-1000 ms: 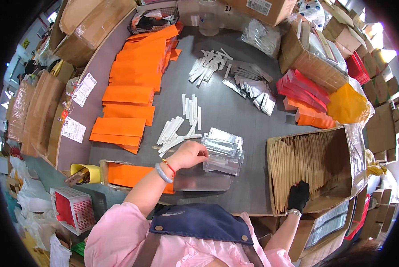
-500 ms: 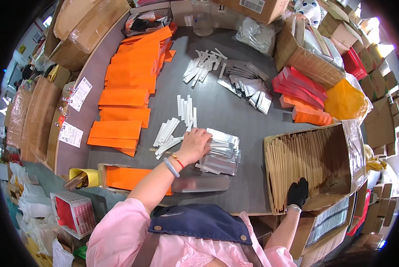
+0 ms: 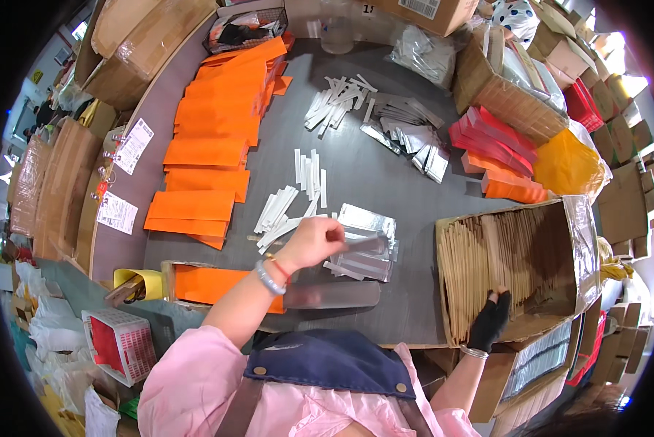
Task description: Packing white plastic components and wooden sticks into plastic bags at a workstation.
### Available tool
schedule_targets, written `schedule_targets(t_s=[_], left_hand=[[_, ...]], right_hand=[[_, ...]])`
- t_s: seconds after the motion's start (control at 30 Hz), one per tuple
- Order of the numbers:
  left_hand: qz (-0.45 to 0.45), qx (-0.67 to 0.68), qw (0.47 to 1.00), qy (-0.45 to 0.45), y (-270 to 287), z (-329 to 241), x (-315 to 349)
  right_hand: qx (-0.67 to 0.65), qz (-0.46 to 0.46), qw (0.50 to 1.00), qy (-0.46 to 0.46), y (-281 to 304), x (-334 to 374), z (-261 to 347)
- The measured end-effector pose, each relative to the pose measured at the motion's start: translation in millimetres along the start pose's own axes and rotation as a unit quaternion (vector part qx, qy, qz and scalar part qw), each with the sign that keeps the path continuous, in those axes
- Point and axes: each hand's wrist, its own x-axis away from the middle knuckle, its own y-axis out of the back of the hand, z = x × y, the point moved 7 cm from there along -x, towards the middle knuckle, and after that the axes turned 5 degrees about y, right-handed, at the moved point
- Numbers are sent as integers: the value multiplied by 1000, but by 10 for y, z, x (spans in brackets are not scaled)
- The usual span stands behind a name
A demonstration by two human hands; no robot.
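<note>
My left hand point(image 3: 314, 242) is closed in a pinch above the middle of the table. A thin, greyish, see-through packet point(image 3: 370, 246) sticks out from its fingers, blurred by motion. Under it lies a loose stack of flat silver packets point(image 3: 367, 217). White strips point(image 3: 277, 207) are spread just to the left of that hand. On the right, my right hand point(image 3: 490, 324), in a black glove with bare fingertips, reaches into a cardboard box point(image 3: 445, 280) of upright brown envelopes point(image 3: 467, 269). Its fingertips pinch the near edge of one envelope point(image 3: 496, 251), which stands slightly apart.
Orange envelopes point(image 3: 214, 116) overlap in a long row on the left. More silver packets point(image 3: 414, 138) and white strips point(image 3: 334, 103) lie farther back. Red envelopes point(image 3: 491, 142) sit at the right, before an open carton point(image 3: 505, 102). An orange-filled tray point(image 3: 217, 285) borders the near left edge.
My left hand has lifted a packet off the stack, its fingers drawn together. In the box, my right fingers have curled onto an envelope and parted it from the others.
</note>
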Motion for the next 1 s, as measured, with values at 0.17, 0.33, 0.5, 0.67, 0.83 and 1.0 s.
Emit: schedule_targets(t_s=[0.17, 0.33, 0.5, 0.67, 0.83, 1.0], left_hand=[[82, -266, 958, -74, -182, 166, 827], [2, -285, 958, -33, -13, 253, 1132], [-53, -295, 952, -59, 298, 389, 1460], [-44, -296, 950, -90, 67, 304, 1417], [-55, -341, 932, -108, 63, 220, 1445], [-37, -331, 934, -132, -190, 173, 1219]], right_hand=[[19, 227, 960, 162, -658, 331, 785], [-8, 435, 883, 176, -1340, 761, 1220], [135, 489, 819, 268, -1555, 962, 1166], [-39, 433, 839, 327, -1791, 1118, 1381], [17, 394, 896, 205, -1728, 984, 1147], [-289, 518, 804, 50, -2220, 1598, 1685]])
